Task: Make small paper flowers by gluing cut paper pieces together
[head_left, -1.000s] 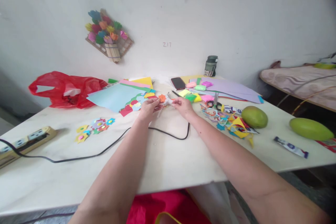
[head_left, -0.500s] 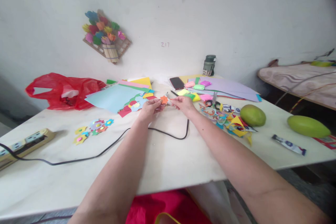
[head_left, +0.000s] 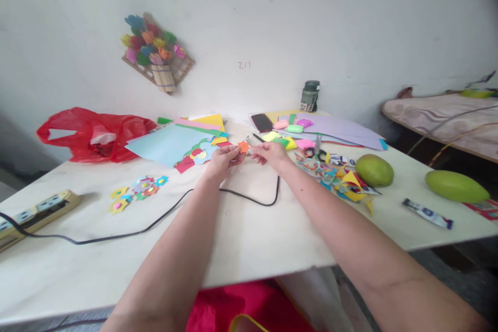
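Between the fingers and thumb of my left hand (head_left: 223, 161) is a small orange paper flower (head_left: 244, 147), held above the table's middle. My right hand (head_left: 274, 154) is closed in a pinch just right of the flower; whatever lies in that pinch is too small to make out. A dark pen-like stick (head_left: 257, 138) shows just beyond my right fingers. Finished-looking layered paper flowers (head_left: 146, 187) lie to the left of my left forearm.
A black cable (head_left: 128, 233) runs from the power strip (head_left: 58, 202) under my arms. Coloured paper (head_left: 155, 142), a red bag (head_left: 97, 129), scissors (head_left: 317, 153), paper scraps (head_left: 350, 184), green fruits (head_left: 374, 170), a glue tube (head_left: 428, 213), a phone (head_left: 262, 123) and a bottle (head_left: 310, 96) surround the hands.
Almost nothing differs. Both hands stay at the orange paper flower, with only a slight shift of the right fingers.
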Demonstrator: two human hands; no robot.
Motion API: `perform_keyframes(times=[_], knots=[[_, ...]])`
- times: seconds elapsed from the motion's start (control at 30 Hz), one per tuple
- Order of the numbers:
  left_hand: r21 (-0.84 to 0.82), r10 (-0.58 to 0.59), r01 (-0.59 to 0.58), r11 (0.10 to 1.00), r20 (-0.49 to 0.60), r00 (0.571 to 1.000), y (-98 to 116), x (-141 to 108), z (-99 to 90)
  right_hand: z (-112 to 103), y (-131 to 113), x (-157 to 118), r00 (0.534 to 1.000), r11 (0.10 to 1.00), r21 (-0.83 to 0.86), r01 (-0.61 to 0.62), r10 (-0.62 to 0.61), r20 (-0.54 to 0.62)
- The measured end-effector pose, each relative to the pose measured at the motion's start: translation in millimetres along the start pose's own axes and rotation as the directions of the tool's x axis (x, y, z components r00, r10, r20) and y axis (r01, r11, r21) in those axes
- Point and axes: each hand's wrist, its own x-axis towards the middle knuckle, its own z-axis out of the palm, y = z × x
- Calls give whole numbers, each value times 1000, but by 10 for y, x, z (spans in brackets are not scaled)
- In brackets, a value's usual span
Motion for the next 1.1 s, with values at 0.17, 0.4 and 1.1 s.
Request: perform_keyframes(times=[0.17, 0.4, 1.1], knots=[[-17, 3, -4, 1000, -15, 1000, 33, -20, 26, 11, -82, -53, 995, 989, 112, -94, 97, -20], [-42, -29, 29, 999, -1, 1000, 40, -23, 45, 10, -108, -61, 996, 973, 212, -87, 89, 2], [-93, -74, 84, 992, 113, 991, 45, -27, 130, 23, 10, 17, 887, 792, -473, 386, -459, -44]])
